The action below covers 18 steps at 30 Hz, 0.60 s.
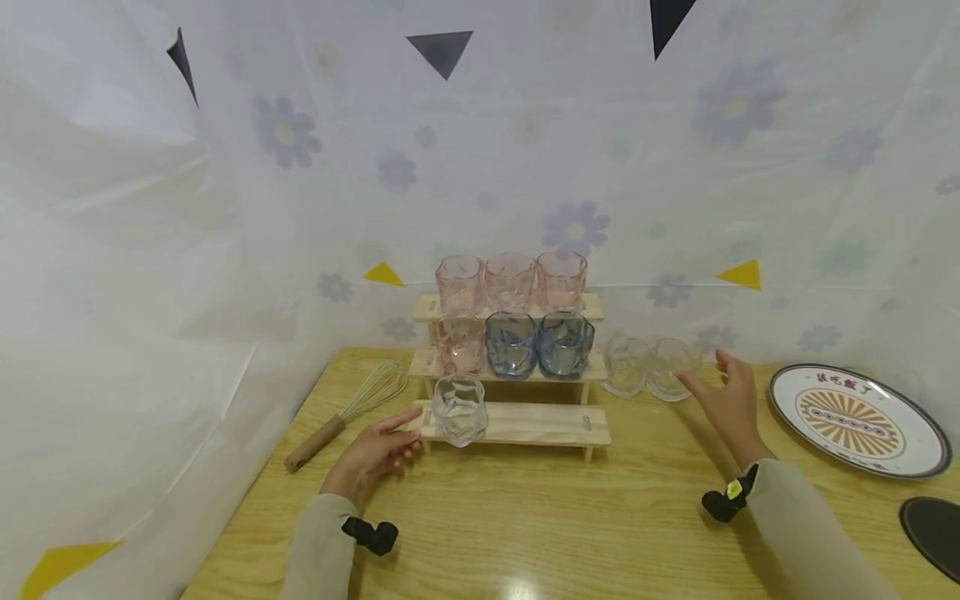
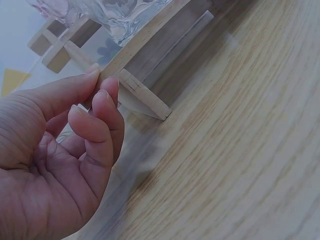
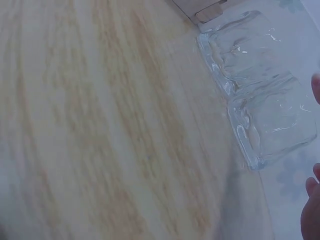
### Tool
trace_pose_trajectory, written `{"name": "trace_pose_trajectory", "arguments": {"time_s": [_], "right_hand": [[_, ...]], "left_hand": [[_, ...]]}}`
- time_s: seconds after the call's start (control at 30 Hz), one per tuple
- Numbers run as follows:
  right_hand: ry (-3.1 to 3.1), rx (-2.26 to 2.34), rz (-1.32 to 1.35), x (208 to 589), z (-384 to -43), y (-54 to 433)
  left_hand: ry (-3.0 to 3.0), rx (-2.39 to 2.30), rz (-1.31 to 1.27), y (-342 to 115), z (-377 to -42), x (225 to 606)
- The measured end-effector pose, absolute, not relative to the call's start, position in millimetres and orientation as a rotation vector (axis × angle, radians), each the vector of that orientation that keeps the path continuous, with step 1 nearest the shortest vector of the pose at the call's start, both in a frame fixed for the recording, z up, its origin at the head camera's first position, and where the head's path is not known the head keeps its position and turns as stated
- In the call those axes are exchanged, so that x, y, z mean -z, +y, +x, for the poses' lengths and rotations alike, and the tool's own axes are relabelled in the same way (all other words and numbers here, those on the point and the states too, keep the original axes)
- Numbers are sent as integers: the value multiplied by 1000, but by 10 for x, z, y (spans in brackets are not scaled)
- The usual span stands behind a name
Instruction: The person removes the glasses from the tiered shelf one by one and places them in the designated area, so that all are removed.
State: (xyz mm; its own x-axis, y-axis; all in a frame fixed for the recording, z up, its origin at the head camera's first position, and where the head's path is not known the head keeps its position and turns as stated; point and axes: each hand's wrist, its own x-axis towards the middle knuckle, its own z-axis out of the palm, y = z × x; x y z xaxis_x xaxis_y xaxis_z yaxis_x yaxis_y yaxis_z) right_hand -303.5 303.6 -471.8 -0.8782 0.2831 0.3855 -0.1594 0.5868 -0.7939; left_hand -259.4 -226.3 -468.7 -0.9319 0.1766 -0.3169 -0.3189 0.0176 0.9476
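My left hand [image 1: 375, 454] pinches the left end of the lowest step of a wooden tiered rack [image 1: 536, 423] between thumb and forefinger. The left wrist view shows this grip on the step's edge [image 2: 131, 54]. One clear glass [image 1: 460, 410] stands on that step at its left. My right hand [image 1: 729, 404], thumb and fingers spread apart, is at the right side of a clear glass [image 1: 667, 371] on the table. Beside this one, nearer the rack, stands another clear glass [image 1: 624, 367]. In the right wrist view, only fingertips [image 3: 312, 210] show at the right edge.
Three pink glasses [image 1: 510, 283] line the top step. On the middle step are a pink glass [image 1: 460, 346] and two blue glasses [image 1: 512, 346]. A whisk [image 1: 345, 412] lies left of the rack. A patterned plate [image 1: 858, 421] and a dark round object [image 1: 933, 533] are at the right.
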Motion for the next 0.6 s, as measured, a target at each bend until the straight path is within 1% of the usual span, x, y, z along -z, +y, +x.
{"name": "trace_pose_trajectory", "arguments": {"time_s": [0.37, 0.6], "right_hand": [[-2290, -1165, -61, 4750, -2815, 3079], [-2267, -1109, 60, 4704, -2677, 3022]], "left_hand": [[1967, -1967, -141, -2258, -2587, 4691], [1956, -1974, -154, -2257, -2588, 4694]]}}
